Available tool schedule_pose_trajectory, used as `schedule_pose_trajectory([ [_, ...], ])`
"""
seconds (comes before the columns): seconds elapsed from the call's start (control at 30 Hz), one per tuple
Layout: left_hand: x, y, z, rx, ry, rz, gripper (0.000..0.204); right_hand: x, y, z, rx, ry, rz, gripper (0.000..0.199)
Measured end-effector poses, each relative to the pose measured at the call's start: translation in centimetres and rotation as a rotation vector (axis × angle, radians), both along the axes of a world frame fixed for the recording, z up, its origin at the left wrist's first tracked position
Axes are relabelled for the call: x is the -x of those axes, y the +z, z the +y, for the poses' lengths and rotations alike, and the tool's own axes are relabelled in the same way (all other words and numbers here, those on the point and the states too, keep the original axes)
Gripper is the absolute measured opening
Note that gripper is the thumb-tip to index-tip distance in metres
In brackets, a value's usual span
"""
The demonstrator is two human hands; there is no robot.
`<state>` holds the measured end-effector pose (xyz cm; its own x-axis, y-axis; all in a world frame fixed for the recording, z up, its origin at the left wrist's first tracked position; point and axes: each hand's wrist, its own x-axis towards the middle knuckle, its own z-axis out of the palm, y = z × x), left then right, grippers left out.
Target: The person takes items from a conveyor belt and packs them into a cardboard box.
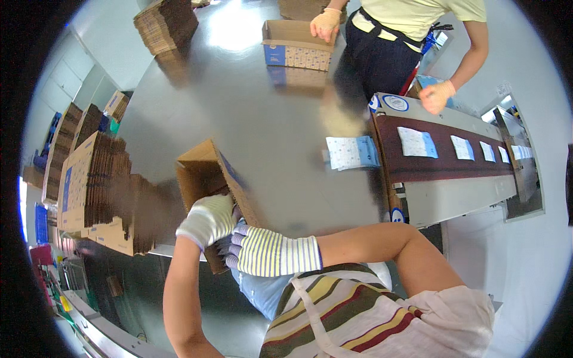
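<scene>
The box [206, 175] is an open brown cardboard carton with blue print on its outer right wall, at the desk's [286, 197] near edge, left of the conveyor [444, 171]. Its long axis runs away from the person, the far end slanting away from the conveyor. The left hand [209, 221], fingers bent, reaches into its near part; the right hand [262, 252], fingers curled, lies against the side toward the conveyor. Whether either grips anything, I cannot tell. A blue-and-white packet [352, 153] lies just left of the conveyor.
</scene>
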<state>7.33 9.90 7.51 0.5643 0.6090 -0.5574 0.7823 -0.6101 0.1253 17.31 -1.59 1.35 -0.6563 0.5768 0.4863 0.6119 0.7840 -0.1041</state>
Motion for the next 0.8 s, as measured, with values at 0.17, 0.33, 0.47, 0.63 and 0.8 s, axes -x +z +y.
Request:
schedule_pose_trajectory([
  [0.17, 3.0, -0.9, -3.4, -0.36, 0.018, -0.222, 0.04, -2.4, 1.6, 0.0, 0.16, 0.288, 0.404, 0.027],
  [0.33, 4.0, -2.9, -3.9, -0.361, 0.078, -0.227, 0.041, -9.5, 4.2, 2.1, 0.24, 0.079, 0.369, 0.036],
  [0.47, 4.2, -3.0, -4.4, -0.448, 0.06, -0.226, 0.041, -18.8, 3.9, 5.2, 0.355, -0.341, 0.135, 0.037],
  [0.63, 3.4, -3.0, -4.3, -0.466, 0.042, -0.191, 0.041, -23.7, 4.4, 5.3, 0.39, -0.532, 0.023, 0.032],
  [0.8, 3.2, -2.3, -4.4, -0.432, 0.062, -0.184, 0.041, -20.1, -0.2, 2.4, 0.367, -0.257, 0.003, 0.036],
])
